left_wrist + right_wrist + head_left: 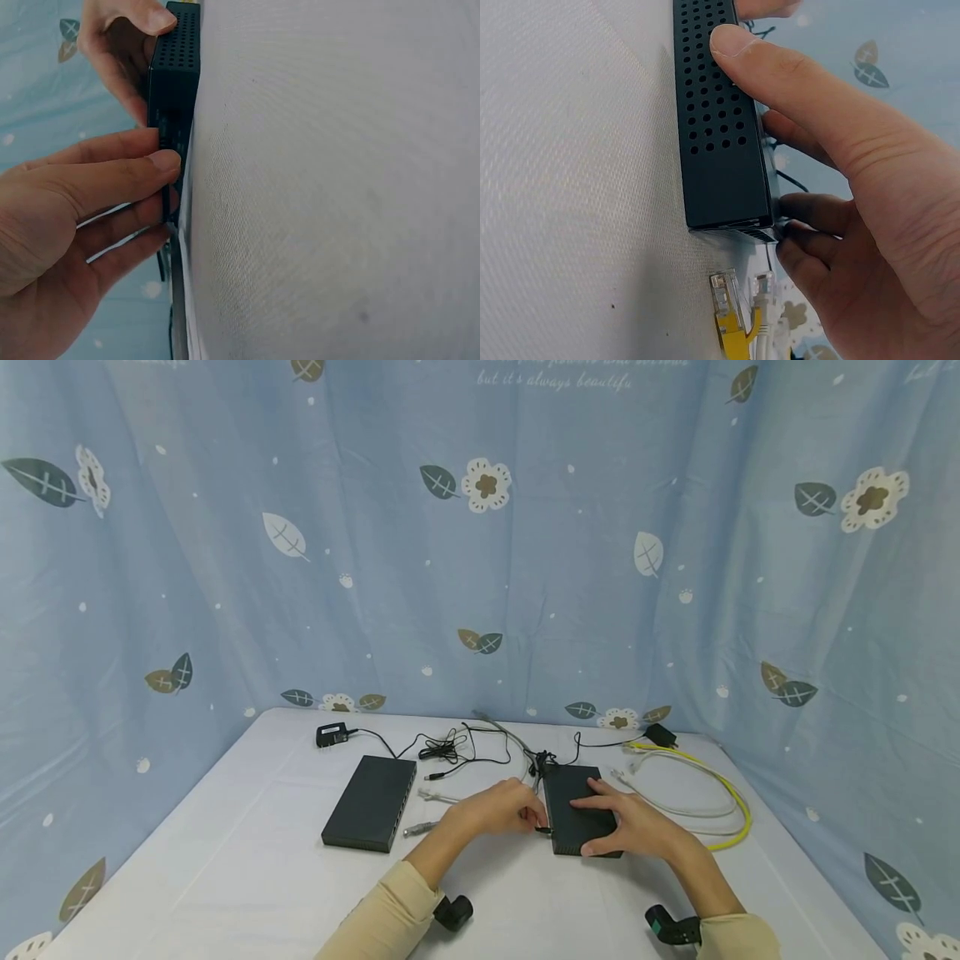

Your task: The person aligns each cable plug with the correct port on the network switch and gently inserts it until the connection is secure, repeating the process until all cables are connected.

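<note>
My left hand (504,808) is at the left side of the right-hand black network switch (567,818). Its thumb and fingers pinch a black power plug (543,830) against that side; whether the plug is fully in its socket is hidden by the fingers. Across the same switch lies my right hand (637,823), its thumb on the vented near side (705,97) and its bent fingers on the top, holding the box. A second black network switch (369,802) lies apart on the left, with ports along its right side.
Behind the switches are two black power adapters (332,734) (661,736), a bundled black cord (442,748) and a loose barrel plug (433,776). Grey cable ends (420,829) lie between the switches. Yellow (742,810) and white network cables (693,812) loop at the right.
</note>
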A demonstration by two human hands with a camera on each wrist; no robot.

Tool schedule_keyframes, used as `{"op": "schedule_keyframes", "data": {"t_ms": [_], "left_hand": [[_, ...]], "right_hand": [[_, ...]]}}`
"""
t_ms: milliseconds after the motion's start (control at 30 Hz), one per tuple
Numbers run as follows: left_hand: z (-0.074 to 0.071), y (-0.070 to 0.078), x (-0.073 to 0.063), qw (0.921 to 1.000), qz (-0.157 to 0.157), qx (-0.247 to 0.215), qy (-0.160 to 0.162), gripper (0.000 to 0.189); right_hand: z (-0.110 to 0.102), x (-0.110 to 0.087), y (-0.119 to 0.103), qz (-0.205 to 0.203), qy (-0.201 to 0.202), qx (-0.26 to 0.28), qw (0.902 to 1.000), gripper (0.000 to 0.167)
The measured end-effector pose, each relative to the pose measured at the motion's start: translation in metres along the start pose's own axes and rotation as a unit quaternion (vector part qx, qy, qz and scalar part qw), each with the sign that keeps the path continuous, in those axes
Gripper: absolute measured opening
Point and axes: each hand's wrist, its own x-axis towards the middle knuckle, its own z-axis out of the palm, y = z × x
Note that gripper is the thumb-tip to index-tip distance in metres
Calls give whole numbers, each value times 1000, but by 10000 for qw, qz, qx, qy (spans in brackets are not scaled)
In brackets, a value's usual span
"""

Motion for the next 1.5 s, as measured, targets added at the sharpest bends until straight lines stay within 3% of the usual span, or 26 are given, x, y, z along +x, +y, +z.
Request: {"op": "schedule_keyframes", "data": {"t_ms": [267, 767, 1100, 1333, 1500], "left_hand": [[0, -1, 1, 9999, 109, -117, 37, 26], [0, 1, 2, 9997, -119, -228, -2, 24], [-2, 3, 0, 9996, -226, -170, -50, 24], [-3, 4, 0, 9995, -295, -9, 143, 14], [-3, 8, -2, 9981, -534, 258, 180, 26]], "right_hand": [[-1, 1, -1, -23, 11, -50, 10000, 73], [-1, 1, -2, -38, 13, -23, 10000, 73], [1, 2, -6, 165, -32, -47, 9998, 74], [3, 3, -11, 343, -15, -193, 9992, 73], [5, 4, -14, 355, 24, -291, 9989, 74]]}}
